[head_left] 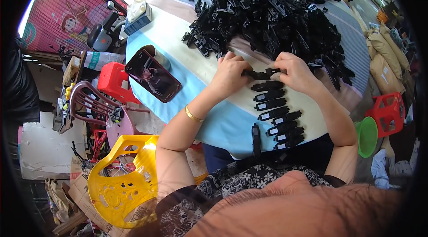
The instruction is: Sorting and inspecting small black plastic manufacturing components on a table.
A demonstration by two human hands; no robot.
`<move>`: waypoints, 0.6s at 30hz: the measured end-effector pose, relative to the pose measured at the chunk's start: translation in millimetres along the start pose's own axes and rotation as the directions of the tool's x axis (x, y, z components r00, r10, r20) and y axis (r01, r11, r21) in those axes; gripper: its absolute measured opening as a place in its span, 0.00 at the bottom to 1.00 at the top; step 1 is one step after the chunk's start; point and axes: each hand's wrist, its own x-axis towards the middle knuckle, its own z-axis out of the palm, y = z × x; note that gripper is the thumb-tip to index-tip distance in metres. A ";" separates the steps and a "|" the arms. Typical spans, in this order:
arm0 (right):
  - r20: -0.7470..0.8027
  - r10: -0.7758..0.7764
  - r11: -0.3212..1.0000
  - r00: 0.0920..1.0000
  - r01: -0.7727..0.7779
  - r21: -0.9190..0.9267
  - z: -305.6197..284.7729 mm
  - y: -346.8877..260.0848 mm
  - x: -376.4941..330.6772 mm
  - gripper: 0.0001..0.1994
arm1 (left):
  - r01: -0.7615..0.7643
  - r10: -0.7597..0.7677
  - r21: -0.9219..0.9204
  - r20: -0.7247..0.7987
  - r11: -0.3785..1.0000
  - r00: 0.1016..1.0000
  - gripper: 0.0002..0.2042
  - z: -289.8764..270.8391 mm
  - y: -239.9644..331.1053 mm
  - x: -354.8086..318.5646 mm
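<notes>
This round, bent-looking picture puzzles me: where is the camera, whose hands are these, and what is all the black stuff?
The camera sits on a person's head and looks down, and its wide lens bends the edges. The left hand and right hand are that person's own; together they hold one small black plastic part. Beyond them lies a big heap of black parts on a round table. A row of parts runs toward the person. A phone leans beside a metal can. A yellow chair stands below.
</notes>
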 end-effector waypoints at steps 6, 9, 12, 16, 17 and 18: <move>-0.027 -0.077 0.986 0.997 0.072 -0.150 2.0 -6.2 -2.4 0.09 | -0.019 0.018 -0.011 -0.060 1.000 0.998 0.08 5.9 2.1 -1.0; -0.017 -0.115 0.986 0.993 0.112 -0.121 7.3 -3.8 4.9 0.07 | -0.042 0.037 -0.064 -0.083 0.997 0.996 0.07 16.9 0.1 0.4; -0.039 -0.157 0.986 0.987 0.155 -0.060 18.5 -1.1 7.5 0.06 | -0.088 0.082 -0.049 -0.112 0.995 0.990 0.06 17.0 9.0 -0.1; 0.008 -0.176 0.982 0.984 0.176 -0.063 9.2 1.9 4.6 0.09 | -0.096 0.091 -0.060 -0.081 0.994 0.993 0.07 12.7 9.6 1.7; 0.019 -0.143 0.989 0.990 0.144 -0.028 1.5 -2.2 3.6 0.10 | -0.100 0.099 -0.058 -0.016 0.993 0.995 0.10 7.1 8.6 1.9; 0.035 -0.111 0.994 0.993 0.111 0.009 -10.1 -7.4 1.4 0.11 | -0.096 0.095 -0.055 -0.016 0.994 0.995 0.10 2.6 8.2 1.1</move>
